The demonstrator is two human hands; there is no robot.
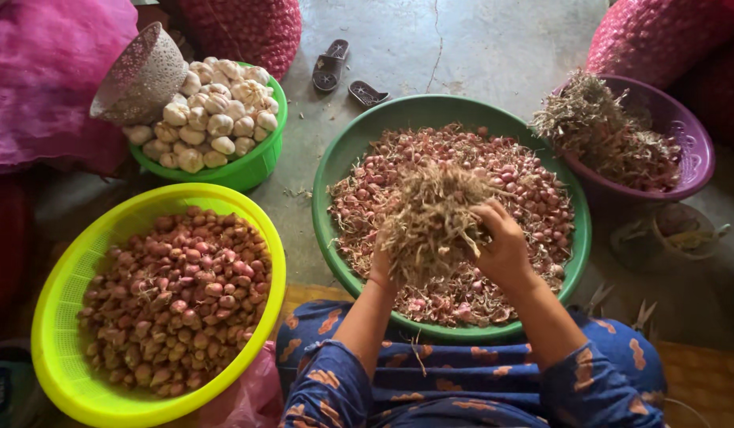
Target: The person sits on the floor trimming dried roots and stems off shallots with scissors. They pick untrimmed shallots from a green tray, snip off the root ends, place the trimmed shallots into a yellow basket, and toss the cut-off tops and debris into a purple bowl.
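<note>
While four basins ring her, both hands' fingers clench one clump of dried roots

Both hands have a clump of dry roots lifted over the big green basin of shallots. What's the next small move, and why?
Probably carry the root clump, held by the left hand and right hand, right to the purple basin, which already holds similar dry trimmings.

Clump of dry straw-coloured roots and skins, tangled, lifted above green basin of small red shallots
</note>
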